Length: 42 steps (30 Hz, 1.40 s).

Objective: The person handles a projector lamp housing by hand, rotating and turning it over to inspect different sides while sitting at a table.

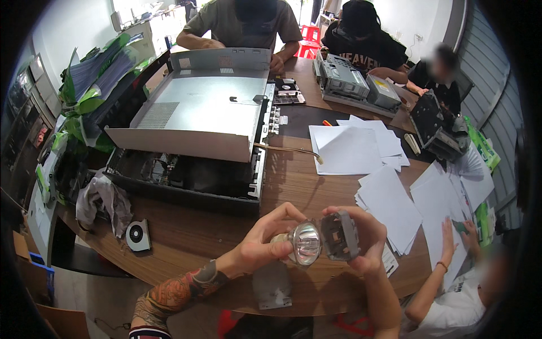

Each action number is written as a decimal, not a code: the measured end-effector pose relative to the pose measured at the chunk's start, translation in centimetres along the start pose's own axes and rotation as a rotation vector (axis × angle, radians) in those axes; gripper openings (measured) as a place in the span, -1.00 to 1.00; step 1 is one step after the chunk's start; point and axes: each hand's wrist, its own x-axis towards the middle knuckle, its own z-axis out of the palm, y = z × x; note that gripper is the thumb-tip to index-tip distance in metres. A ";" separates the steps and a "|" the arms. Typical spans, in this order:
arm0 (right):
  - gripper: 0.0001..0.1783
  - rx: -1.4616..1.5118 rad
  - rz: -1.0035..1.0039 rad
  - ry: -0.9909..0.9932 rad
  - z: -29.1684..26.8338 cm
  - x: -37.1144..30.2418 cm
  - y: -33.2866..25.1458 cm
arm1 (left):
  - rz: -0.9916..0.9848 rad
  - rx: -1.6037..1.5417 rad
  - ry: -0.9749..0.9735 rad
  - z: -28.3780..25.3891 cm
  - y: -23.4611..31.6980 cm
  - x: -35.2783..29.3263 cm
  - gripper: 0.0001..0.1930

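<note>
Above the near edge of the table, my left hand (265, 242) is closed around a projector lamp (306, 244) with a shiny, bowl-shaped reflector. Its open face is turned to the right. Close beside it, my right hand (367, 237) grips a dark grey lamp housing (340, 236), whose hollow side faces the lamp. A narrow gap seems to lie between the two parts. Below my hands, a thin grey plate (272, 285) rests at the table's edge. Part of the lamp's rear is hidden by my left fingers.
A large opened device case (186, 186) with its metal cover (209, 96) tilted up fills the left. A small blower fan (138, 234) and a crumpled grey cloth (104, 200) lie near it. White paper sheets (389, 206) spread right. Several people sit around the table (293, 189).
</note>
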 end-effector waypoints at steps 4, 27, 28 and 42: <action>-0.17 -0.060 -0.018 -0.026 -0.2 0.0 0.1 | -0.010 -0.070 -0.019 -0.2 -0.3 0.1 -0.35; -0.19 -0.325 -0.122 -0.115 -0.4 0.6 -0.3 | 0.048 -0.042 -0.082 -0.1 -0.7 0.4 -0.50; -0.19 -0.324 -0.120 -0.117 -0.4 0.6 -0.3 | 0.050 -0.043 -0.080 -0.1 -0.7 0.4 -0.50; -0.22 -0.487 -0.155 -0.104 -0.3 0.4 -0.5 | 0.021 0.024 -0.042 0.1 -0.5 0.1 -0.52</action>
